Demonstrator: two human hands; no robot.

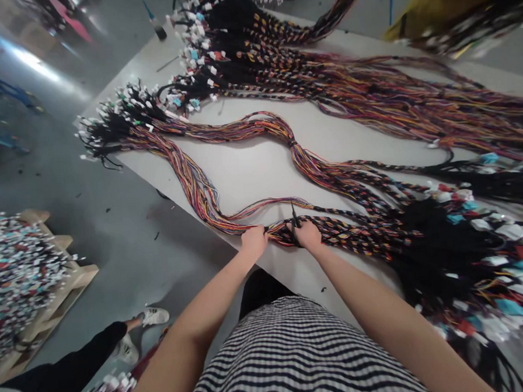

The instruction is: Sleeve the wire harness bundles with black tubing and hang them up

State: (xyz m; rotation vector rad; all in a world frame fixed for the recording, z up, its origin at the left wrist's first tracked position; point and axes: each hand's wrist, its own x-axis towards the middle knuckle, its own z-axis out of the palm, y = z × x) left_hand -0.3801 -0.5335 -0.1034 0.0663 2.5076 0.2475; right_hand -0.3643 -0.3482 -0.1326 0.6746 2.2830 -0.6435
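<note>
A long bundle of coloured wires (195, 193) lies along the table's near edge. My left hand (255, 241) is closed round it near the middle. A short way to the right, my right hand (308, 234) is closed on the same bundle, where the strands are wrapped in dark tape. A thin black strip (294, 215), perhaps a tie, sticks up beside my right fingers; its lower end is hidden. One loose strand group (270, 202) bows away above both hands. Behind it lies a second wire bundle (240, 131), gathered by a dark band (291, 142).
More wire harnesses (370, 96) cover the table's far side. Connector ends (482, 225) pile up at right, others (112, 119) at the left corner. On the floor, a wooden pallet (80, 287) carries connectors. A person's leg and shoe (154, 316) show at lower left.
</note>
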